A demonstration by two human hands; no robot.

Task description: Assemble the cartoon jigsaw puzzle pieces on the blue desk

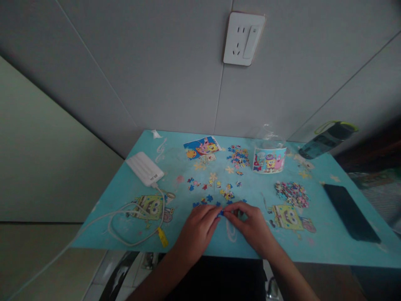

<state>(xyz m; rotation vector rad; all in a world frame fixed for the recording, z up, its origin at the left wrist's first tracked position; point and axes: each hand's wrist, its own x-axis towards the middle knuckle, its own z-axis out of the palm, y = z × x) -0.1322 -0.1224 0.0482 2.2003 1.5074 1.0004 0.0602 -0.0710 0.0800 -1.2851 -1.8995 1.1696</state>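
My left hand [197, 228] and my right hand [250, 223] rest on the blue cartoon table mat [115, 196] near its front edge. Their fingertips meet and pinch a small blue puzzle piece [222, 212] between them. Loose puzzle pieces [216, 186] lie scattered just beyond the fingers. A bigger heap of pieces [292, 193] lies to the right, and another heap [238, 156] sits farther back. A printed puzzle picture [202, 147] lies at the back of the mat.
A white power bank [144, 168] with a looped white cable [125, 225] lies at the left. A cartoon-printed tub [269, 159] stands at the back, a dark bottle [328, 140] to its right, a black phone [351, 212] at the right. A wall socket [243, 38] is above.
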